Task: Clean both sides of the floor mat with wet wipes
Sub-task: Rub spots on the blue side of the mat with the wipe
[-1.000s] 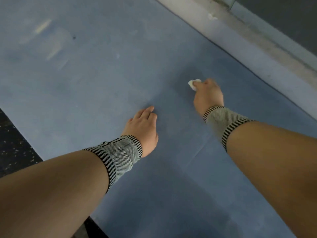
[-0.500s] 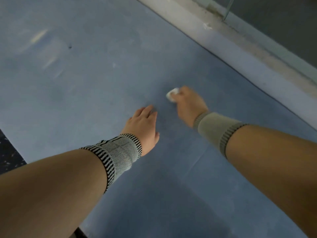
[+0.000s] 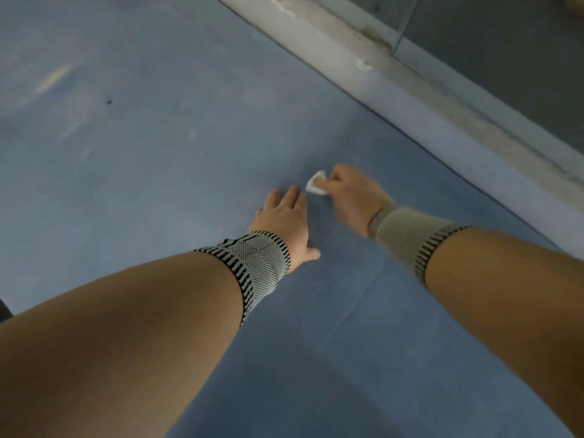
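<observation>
A large blue floor mat (image 3: 158,172) fills most of the head view, with pale smears at its far left. My right hand (image 3: 350,194) grips a small folded white wet wipe (image 3: 317,183) and presses it onto the mat near the middle; the hand is blurred. My left hand (image 3: 286,219) lies flat on the mat just left of it, fingers straight, almost touching the wipe. Both wrists wear knitted grey bands.
A grey concrete ledge (image 3: 395,80) runs diagonally along the mat's far right edge, with a dark glass panel (image 3: 505,42) behind it. A sliver of dark floor (image 3: 3,309) shows at the left edge. A fold crease runs down the mat between my forearms.
My right hand has swept the wipe leftward across the mat, from well apart to right beside my left hand. The left hand stays planted. The view has shifted left over the mat.
</observation>
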### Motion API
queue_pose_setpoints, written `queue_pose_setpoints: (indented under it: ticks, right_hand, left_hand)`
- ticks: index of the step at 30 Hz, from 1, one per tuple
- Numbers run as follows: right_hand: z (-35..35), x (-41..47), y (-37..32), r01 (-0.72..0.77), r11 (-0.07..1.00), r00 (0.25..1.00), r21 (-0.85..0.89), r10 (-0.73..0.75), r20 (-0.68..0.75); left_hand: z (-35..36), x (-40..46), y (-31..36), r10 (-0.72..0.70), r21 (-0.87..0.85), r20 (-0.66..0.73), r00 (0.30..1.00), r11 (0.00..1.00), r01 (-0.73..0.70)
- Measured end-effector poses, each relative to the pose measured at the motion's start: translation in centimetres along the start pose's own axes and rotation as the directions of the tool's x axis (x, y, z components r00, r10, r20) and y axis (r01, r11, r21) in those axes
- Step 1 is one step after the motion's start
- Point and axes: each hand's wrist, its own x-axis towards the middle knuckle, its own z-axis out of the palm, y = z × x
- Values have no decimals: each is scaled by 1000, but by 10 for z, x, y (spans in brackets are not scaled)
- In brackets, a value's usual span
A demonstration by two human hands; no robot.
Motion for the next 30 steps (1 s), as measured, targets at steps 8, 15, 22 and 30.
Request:
queue_pose_setpoints:
  ticks: [8,15,22,30]
  right_hand:
    - [-12,34,20,-204,979,973,16,204,-110]
    - [-25,47,67,-624,781,769,28,619,-159]
    - [-16,51,52,-398,914,897,77,405,-176]
    - [-1,-19,63,-636,748,708,191,664,-243]
  left_hand:
    - [-7,3,13,-58,56,6,998,997,58]
    - [-3,4,11,-49,47,11,999,998,48]
    - [-2,5,10,-44,68,17,999,997,43]
    - [0,6,6,-24,69,-18,1000,997,25]
